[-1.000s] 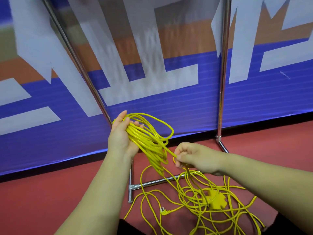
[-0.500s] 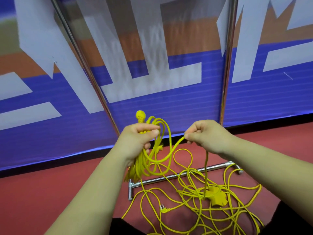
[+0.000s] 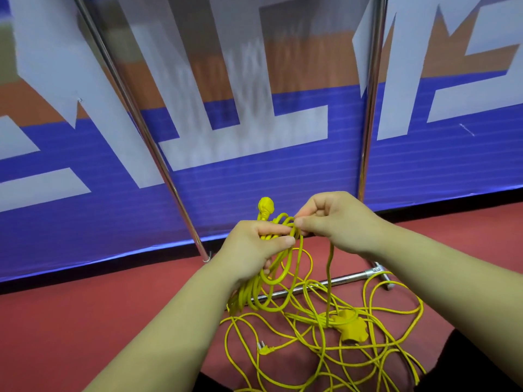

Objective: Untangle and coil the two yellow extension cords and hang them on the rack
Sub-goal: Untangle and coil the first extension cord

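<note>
My left hand (image 3: 252, 247) grips a bundle of coiled yellow cord (image 3: 271, 284) whose loops hang below the fist. A yellow plug end (image 3: 265, 206) sticks up above it. My right hand (image 3: 336, 219) pinches a strand right beside the left thumb; that strand drops straight down to the loose tangle of yellow cord (image 3: 376, 355) on the floor. In the tangle lie a yellow multi-outlet socket (image 3: 352, 325) and a small pronged plug (image 3: 261, 348). The metal rack has two upright poles (image 3: 370, 108) and a base bar (image 3: 334, 281) partly under the cords.
A blue, white and orange banner wall (image 3: 254, 171) stands just behind the rack. The left rack pole (image 3: 135, 114) slants down to the red floor (image 3: 85, 315). Dark clothing shows at the bottom right corner.
My right hand has moved left and up to meet the left hand, bringing another strand onto the bundle. The left hand keeps its grip on the coil.
</note>
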### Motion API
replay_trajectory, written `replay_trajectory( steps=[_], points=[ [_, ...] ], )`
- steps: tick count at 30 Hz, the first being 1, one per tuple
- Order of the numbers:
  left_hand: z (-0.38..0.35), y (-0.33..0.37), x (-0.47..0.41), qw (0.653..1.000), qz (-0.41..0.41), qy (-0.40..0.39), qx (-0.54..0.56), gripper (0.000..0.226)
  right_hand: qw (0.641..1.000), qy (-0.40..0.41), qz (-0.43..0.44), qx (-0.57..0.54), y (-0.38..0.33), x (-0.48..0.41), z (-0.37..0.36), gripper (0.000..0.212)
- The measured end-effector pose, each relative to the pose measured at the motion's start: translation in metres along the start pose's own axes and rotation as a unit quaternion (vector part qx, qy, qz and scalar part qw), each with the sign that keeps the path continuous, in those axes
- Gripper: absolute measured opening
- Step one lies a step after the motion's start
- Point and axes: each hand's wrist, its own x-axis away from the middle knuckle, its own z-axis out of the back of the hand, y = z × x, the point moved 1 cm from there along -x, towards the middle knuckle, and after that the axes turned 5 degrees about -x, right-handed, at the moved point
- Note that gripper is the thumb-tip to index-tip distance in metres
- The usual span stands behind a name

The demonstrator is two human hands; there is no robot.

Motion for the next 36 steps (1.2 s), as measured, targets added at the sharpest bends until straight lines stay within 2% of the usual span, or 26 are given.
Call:
replay_trajectory(
  steps=[3,8,14,20,24,29,34,36],
  points=[
    [-0.005,0.001,-0.001,1.0,-0.016,-0.022,-0.009,0.016,1.0,-0.01,0.009,-0.013,-0.002,0.0,0.002,0.007],
    [0.005,0.017,-0.009,0.996,-0.042,0.081,-0.004,0.013,0.994,-0.021,0.017,-0.11,-0.005,-0.002,0.01,0.012],
    [0.021,0.027,-0.015,0.984,-0.098,0.14,-0.044,0.006,0.969,-0.087,-0.054,-0.224,0.008,-0.007,0.014,0.018],
    [0.042,0.02,-0.017,0.973,-0.073,0.21,0.053,0.008,0.975,-0.098,-0.089,-0.179,0.035,-0.003,0.004,0.025],
    [0.068,0.016,-0.014,0.957,-0.071,0.255,0.118,0.009,0.97,-0.115,-0.107,-0.184,0.04,-0.001,-0.002,0.02],
    [0.103,-0.001,-0.006,0.938,-0.058,0.303,0.158,0.011,0.984,-0.065,-0.105,-0.126,0.048,-0.003,0.0,0.017],
    [0.098,-0.019,0.002,0.954,-0.011,0.265,0.139,0.02,0.977,0.052,-0.09,-0.185,0.029,-0.011,0.012,0.016],
    [0.084,-0.023,0.003,0.964,-0.001,0.234,0.123,0.019,0.972,0.06,-0.08,-0.212,0.016,-0.012,0.013,0.013]
  ],
)
